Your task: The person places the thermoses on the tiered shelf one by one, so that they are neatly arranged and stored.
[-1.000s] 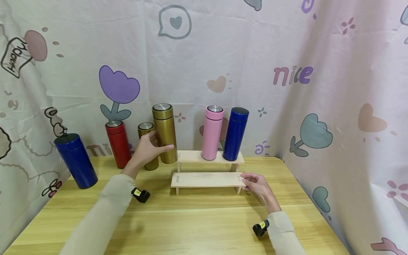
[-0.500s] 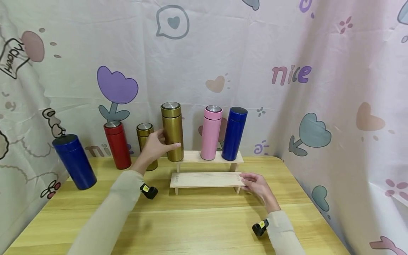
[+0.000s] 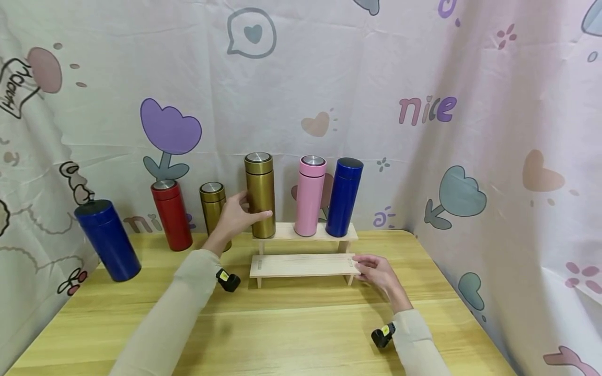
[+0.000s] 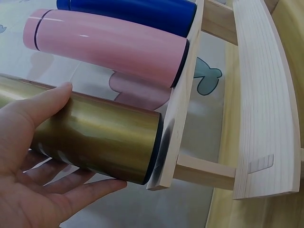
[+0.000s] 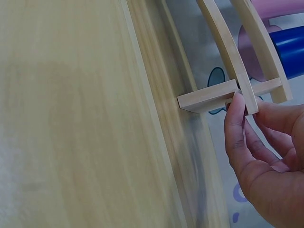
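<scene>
My left hand (image 3: 236, 215) holds a tall gold thermos bottle (image 3: 261, 193) upright at the left end of the rack's upper shelf. In the left wrist view its dark base is right at the shelf edge, the thumb on one side of the gold bottle (image 4: 99, 133) and the fingers beneath. On that shelf (image 3: 284, 230) also stand a pink thermos (image 3: 310, 198) and a blue thermos (image 3: 345, 198). My right hand (image 3: 378, 274) pinches the right end of the lower shelf (image 3: 303, 265); in the right wrist view, thumb and fingers meet around the board end (image 5: 250, 102).
Left of the rack stand a shorter gold thermos (image 3: 212, 206), partly behind the left hand, a red thermos (image 3: 172, 216) and a wide blue thermos (image 3: 110, 243). They rest on the wooden table (image 3: 301, 329). A printed curtain (image 3: 282, 104) hangs close behind.
The left hand has carried the tall gold thermos rightward, from beside the rack to the left end of the upper shelf. The right hand stays on the lower shelf.
</scene>
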Demonstrator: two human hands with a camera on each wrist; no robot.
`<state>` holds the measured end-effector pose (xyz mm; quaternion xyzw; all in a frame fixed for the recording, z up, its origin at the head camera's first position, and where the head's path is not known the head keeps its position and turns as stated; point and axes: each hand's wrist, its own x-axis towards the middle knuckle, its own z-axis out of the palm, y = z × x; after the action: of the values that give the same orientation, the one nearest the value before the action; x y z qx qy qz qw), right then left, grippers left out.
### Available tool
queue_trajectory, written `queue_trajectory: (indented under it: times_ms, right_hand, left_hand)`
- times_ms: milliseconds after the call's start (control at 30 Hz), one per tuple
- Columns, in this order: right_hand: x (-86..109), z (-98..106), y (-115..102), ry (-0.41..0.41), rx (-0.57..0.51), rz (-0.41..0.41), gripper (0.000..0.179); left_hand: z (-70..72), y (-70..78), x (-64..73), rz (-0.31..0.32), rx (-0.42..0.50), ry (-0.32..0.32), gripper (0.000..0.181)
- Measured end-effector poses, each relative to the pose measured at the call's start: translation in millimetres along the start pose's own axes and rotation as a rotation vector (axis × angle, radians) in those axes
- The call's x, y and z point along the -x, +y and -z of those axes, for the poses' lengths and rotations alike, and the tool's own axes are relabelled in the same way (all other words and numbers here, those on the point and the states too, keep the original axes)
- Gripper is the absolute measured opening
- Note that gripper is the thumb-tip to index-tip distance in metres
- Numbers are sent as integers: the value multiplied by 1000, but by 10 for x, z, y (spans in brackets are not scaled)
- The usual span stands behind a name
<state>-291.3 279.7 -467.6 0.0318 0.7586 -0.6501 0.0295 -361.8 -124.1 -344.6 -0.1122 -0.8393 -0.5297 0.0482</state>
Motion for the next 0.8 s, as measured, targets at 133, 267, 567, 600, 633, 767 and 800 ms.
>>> queue_trajectory:
  times_ms: [133,267,567,600,633,767,800]
  right_hand:
    - [0,1,2,1,1,0,37]
    - [2,12,8,-5,3,3,38]
    - [3,12,14,2,-3,2,37]
    - [2,12,16,2,-2,2,37]
    - [1,12,17,2,-3,1,37]
    - [-6,12,16,3,-2,1,37]
    - [-8,11,15,3,-3,1,37]
  left_hand:
    - [-27,-15,-19,2,11,2,109]
    - [-65,-8,-48,-12,25,0,105]
    - [-168,53,-94,-8,63,-3,102]
    - [-177,59,-95,-6,62,-3,102]
    - [-185,61,-99,-5,65,-4,101]
    - [-214,54,-118,-14,71,0,98]
    - [-219,52,-120,-17,73,-1,98]
